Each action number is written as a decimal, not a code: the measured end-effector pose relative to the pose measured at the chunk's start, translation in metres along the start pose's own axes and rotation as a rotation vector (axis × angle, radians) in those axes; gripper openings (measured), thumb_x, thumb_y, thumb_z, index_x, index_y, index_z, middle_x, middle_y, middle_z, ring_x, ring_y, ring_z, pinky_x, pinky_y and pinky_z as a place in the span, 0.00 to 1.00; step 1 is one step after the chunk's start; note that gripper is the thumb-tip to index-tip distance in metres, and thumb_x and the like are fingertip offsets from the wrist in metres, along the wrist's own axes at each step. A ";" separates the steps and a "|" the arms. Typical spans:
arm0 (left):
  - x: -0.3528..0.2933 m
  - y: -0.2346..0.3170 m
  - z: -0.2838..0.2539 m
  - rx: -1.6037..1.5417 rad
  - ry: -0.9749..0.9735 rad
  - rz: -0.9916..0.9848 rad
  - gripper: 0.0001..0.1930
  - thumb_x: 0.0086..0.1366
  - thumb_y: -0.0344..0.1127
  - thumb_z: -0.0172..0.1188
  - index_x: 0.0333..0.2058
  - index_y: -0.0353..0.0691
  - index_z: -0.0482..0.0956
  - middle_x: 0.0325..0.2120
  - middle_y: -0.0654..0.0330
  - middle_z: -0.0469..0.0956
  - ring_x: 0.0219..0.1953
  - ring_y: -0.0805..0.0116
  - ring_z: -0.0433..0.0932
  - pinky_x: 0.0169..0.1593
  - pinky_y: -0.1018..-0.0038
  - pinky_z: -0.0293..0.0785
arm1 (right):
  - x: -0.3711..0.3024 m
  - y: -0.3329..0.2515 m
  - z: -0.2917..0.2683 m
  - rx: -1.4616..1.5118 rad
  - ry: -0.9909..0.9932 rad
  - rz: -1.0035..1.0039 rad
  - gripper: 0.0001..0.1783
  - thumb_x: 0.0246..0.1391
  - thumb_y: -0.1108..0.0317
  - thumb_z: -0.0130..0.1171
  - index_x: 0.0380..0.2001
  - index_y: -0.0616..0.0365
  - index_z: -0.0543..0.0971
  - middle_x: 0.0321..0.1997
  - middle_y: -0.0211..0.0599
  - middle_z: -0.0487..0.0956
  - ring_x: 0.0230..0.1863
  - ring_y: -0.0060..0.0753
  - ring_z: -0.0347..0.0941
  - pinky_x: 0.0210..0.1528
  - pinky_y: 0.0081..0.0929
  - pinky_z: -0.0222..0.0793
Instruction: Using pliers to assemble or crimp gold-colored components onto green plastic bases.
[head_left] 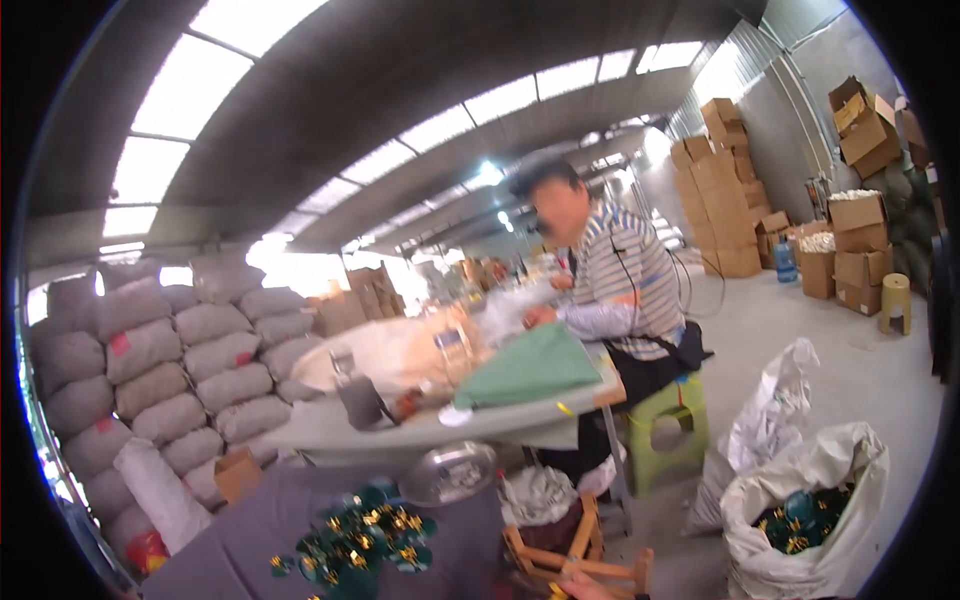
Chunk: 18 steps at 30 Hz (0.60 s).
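Note:
At the bottom edge, only a small, blurred part of my right hand (586, 588) shows, close to the legs of an overturned-looking wooden stool (575, 560). Something small and yellow (557, 592) is beside its fingers; whether they grip it or touch the stool, I cannot tell. My left hand is out of the picture. In front of me, dark green shiny discs with gold parts (365, 535) are heaped on a table with a grey-purple cloth (235, 535). Behind the heap sits a round metal bowl (450, 473) holding small pale pieces.
A co-worker (620, 270) sits on a green plastic stool (672, 430) at another table with green cloth (530, 365) and a dark mug (362, 402). To the right stands an open white sack (745, 570) of similar green pieces. Stacked sacks (215, 370) and cartons (720, 210) stand farther off.

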<state>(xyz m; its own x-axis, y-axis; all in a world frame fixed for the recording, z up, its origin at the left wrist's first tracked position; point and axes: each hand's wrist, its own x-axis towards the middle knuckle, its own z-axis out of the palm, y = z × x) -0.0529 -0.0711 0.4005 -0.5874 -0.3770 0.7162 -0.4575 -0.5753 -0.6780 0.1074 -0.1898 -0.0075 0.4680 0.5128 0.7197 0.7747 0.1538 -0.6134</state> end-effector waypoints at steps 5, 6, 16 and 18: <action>0.043 -0.006 0.001 0.027 0.079 0.221 0.17 0.62 0.35 0.52 0.48 0.36 0.68 0.46 0.56 0.70 0.48 0.59 0.68 0.45 0.66 0.70 | -0.019 0.001 0.020 0.264 -0.069 0.006 0.20 0.41 0.75 0.58 0.42 0.56 0.70 0.39 0.36 0.67 0.38 0.35 0.63 0.45 0.32 0.59; 0.040 -0.007 0.004 0.024 0.087 0.225 0.16 0.62 0.35 0.52 0.48 0.36 0.69 0.46 0.56 0.70 0.48 0.59 0.68 0.45 0.67 0.70 | -0.022 0.001 0.033 0.390 -0.054 -0.025 0.18 0.52 0.81 0.53 0.46 0.55 0.68 0.39 0.29 0.64 0.32 0.21 0.61 0.35 0.19 0.60; -0.088 0.012 -0.018 0.216 -0.159 -0.271 0.12 0.62 0.29 0.51 0.43 0.31 0.73 0.40 0.56 0.74 0.43 0.63 0.74 0.44 0.71 0.72 | 0.011 0.018 -0.009 0.235 -0.230 0.309 0.30 0.40 0.63 0.67 0.47 0.62 0.71 0.41 0.40 0.71 0.46 0.34 0.69 0.52 0.34 0.64; -0.083 0.043 -0.065 0.301 -0.351 -0.436 0.11 0.63 0.27 0.50 0.42 0.31 0.74 0.39 0.56 0.75 0.42 0.64 0.75 0.43 0.71 0.73 | 0.008 0.029 0.002 0.035 -0.172 0.197 0.24 0.36 0.68 0.65 0.40 0.62 0.72 0.39 0.43 0.69 0.40 0.36 0.69 0.44 0.33 0.66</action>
<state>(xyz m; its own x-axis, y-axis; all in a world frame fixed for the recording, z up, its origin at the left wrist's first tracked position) -0.0678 -0.0172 0.3013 -0.1119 -0.2483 0.9622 -0.3670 -0.8895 -0.2722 0.1324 -0.1794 -0.0202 0.5268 0.6711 0.5216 0.6591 0.0649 -0.7492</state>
